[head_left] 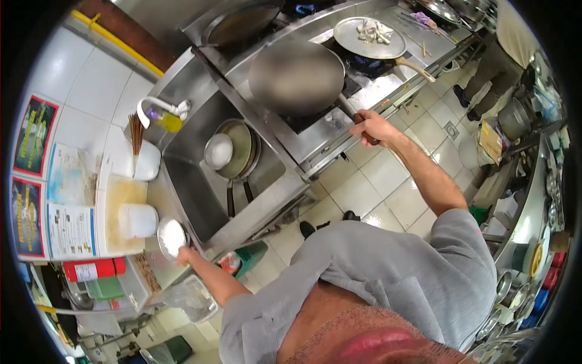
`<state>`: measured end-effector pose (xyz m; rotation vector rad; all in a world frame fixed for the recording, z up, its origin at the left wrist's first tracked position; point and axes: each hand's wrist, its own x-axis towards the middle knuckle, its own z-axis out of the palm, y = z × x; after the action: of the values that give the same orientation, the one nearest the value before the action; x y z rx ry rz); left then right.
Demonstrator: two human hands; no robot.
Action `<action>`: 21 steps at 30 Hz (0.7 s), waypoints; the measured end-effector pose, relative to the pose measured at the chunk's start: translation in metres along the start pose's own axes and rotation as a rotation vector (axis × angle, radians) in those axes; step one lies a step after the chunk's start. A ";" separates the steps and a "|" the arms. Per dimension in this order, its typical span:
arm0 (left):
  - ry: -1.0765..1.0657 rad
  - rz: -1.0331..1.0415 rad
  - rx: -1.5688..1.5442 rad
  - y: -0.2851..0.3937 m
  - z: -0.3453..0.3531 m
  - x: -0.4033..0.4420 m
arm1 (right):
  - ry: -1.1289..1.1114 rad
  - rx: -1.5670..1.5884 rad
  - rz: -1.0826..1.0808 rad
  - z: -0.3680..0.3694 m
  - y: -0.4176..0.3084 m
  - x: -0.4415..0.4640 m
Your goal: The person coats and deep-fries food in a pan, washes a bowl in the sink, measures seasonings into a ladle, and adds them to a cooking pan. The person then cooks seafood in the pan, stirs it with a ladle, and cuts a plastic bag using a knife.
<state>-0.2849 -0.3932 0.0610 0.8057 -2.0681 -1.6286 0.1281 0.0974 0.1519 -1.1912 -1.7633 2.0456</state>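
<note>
My right hand (373,127) is closed around the brown handle of a large pan (257,79), which sits over the stove. The pan's inside is blurred, so I cannot tell what is in it. Down at the left, the fingers of my left hand (184,256) close on the edge of a small metal bowl (163,229) with something white in it. That bowl is beside the sink counter, close to a white tub (137,220).
Between my hands, the steel sink (188,182) holds stacked pans (241,148) and a small bowl (218,151). A round tray (345,31) with pale pieces rests on the far burner. A faucet (163,109) juts from the left wall. Another person (500,54) stands at the upper right.
</note>
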 end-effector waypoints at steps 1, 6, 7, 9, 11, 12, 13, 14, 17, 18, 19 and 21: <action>0.088 0.168 0.459 0.011 -0.012 -0.005 | 0.006 -0.032 -0.005 0.002 0.002 -0.007; -0.189 0.786 1.212 -0.020 0.018 0.104 | -0.105 0.318 0.065 0.033 -0.019 -0.048; -0.376 0.586 1.220 -0.032 0.031 0.136 | -0.235 0.627 0.196 0.026 -0.018 -0.037; -0.747 0.395 1.249 -0.035 0.048 0.185 | -0.345 0.985 0.269 0.021 -0.027 -0.028; -0.856 0.376 1.141 -0.037 0.054 0.203 | -0.220 0.706 0.154 0.019 -0.013 -0.013; -0.939 0.348 1.035 -0.038 0.056 0.206 | -0.118 0.426 0.051 0.020 -0.009 -0.009; -0.894 0.359 1.075 -0.033 0.056 0.197 | 0.023 0.205 0.022 0.030 -0.009 -0.014; -0.894 0.356 1.072 -0.027 0.055 0.188 | 0.132 -0.057 -0.058 0.038 0.002 -0.011; -0.788 0.270 1.103 -0.010 0.047 0.159 | 0.247 -0.337 -0.109 0.045 0.008 -0.007; -0.718 0.230 1.140 0.004 0.041 0.139 | 0.280 -0.431 -0.116 0.042 0.006 0.000; -0.647 0.193 1.178 0.014 0.037 0.124 | 0.312 -0.522 -0.123 0.042 0.005 0.004; -0.621 0.164 1.235 0.027 0.036 0.108 | 0.296 -0.604 -0.097 0.045 -0.003 0.007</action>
<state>-0.3948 -0.4324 0.0724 0.3874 -3.4702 -0.3342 0.0927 0.0691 0.1504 -1.4238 -2.2917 1.2234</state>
